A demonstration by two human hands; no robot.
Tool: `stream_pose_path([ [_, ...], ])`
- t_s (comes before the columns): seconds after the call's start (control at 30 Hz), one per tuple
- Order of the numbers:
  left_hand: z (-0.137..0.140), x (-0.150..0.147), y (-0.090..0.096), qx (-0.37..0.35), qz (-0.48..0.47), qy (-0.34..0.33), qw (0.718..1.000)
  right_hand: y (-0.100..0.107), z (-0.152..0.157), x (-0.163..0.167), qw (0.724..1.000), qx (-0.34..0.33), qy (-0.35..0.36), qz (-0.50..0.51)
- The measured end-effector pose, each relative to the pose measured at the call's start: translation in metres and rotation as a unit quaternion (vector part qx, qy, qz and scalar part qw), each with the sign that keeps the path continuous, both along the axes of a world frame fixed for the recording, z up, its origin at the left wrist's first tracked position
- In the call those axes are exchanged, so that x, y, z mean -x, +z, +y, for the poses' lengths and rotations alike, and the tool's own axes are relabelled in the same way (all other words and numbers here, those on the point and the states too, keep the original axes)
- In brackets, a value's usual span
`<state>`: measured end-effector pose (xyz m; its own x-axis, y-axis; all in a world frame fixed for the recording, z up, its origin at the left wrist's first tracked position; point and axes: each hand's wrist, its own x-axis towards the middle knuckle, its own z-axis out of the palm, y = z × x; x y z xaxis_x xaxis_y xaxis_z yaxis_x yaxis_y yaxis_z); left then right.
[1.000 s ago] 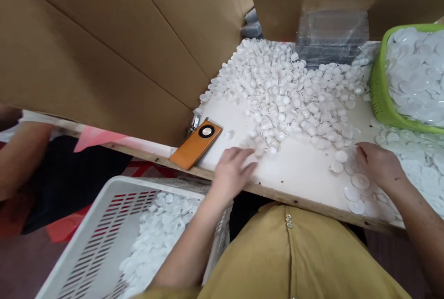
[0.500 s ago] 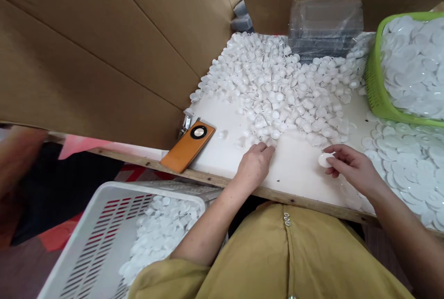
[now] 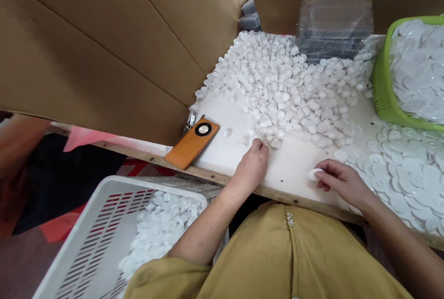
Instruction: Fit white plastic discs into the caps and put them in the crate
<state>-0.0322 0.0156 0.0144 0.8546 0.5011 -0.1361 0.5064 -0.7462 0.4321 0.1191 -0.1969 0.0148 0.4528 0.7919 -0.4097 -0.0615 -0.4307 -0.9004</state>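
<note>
Between the thumb and fingers of my right hand (image 3: 335, 179) is a thin white plastic disc (image 3: 315, 175), held tilted a little above the table. My left hand (image 3: 252, 162) is closed in a pinch at the near edge of a heap of small white plastic cup-like pieces (image 3: 291, 86). What its fingertips hold, if anything, is hidden. Many flat white discs like the held one lie in a spread layer (image 3: 402, 174) to the right of my right hand.
An orange phone (image 3: 192, 144) lies at the table's front edge (image 3: 215, 176). A green basket (image 3: 379, 90) of bagged white discs stands at right. Below left is a white basket (image 3: 86, 239) with white pieces. Cardboard (image 3: 114, 49) walls the left; wrapped grey blocks (image 3: 333, 30) stand behind. Another person's arm (image 3: 24, 137) shows far left.
My right hand has moved left and nearer to me with the disc. My left hand has drawn back slightly from the heap, its fingers more tightly closed. The view has shifted a little.
</note>
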Motion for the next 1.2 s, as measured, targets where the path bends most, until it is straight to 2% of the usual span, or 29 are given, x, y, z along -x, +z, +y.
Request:
stream_pose_path([
  [0.07,-0.002,-0.002,0.003,0.094,-0.068,-0.002,0.993,-0.002,0.002,0.003,1.000,0.004,0.000,-0.002],
  [0.13,-0.008,-0.006,0.002,0.214,-0.133,-0.023,0.967,-0.005,0.004,0.005,1.000,0.001,-0.006,-0.006],
  [0.2,-0.018,-0.013,-0.003,0.284,-0.156,-0.057,0.944,-0.007,0.007,0.004,1.000,-0.009,-0.014,-0.013],
  [0.27,-0.027,-0.019,-0.010,0.262,-0.144,-0.097,0.949,-0.009,0.008,0.003,0.999,-0.016,-0.025,-0.019],
  [0.33,-0.032,-0.022,-0.017,0.188,-0.128,-0.133,0.965,-0.010,0.009,0.003,0.999,-0.016,-0.037,-0.029],
  [0.4,-0.032,-0.022,-0.023,0.124,-0.123,-0.144,0.974,-0.011,0.009,0.004,0.998,-0.006,-0.044,-0.041],
  [0.47,-0.030,-0.020,-0.027,0.097,-0.118,-0.139,0.978,-0.010,0.013,0.009,0.998,0.008,-0.050,-0.038],
  [0.67,-0.024,-0.022,-0.031,0.115,-0.081,-0.128,0.982,-0.016,0.044,0.025,0.993,0.041,-0.113,0.024],
  [0.87,-0.021,-0.021,-0.026,0.112,-0.086,-0.139,0.980,-0.023,0.062,0.024,0.990,0.111,-0.055,-0.062],
  [0.93,-0.019,-0.021,-0.026,0.109,-0.079,-0.142,0.981,-0.020,0.065,0.023,0.988,0.132,-0.044,-0.061],
  [1.07,-0.013,-0.026,-0.027,0.112,-0.049,-0.139,0.983,-0.015,0.072,0.017,0.990,0.129,-0.032,-0.043],
  [1.13,-0.009,-0.027,-0.022,0.136,-0.035,-0.139,0.980,-0.013,0.074,0.014,0.991,0.130,-0.019,-0.030],
  [1.2,-0.004,-0.027,-0.012,0.188,-0.026,-0.153,0.970,-0.010,0.075,0.012,0.991,0.135,-0.009,-0.010],
])
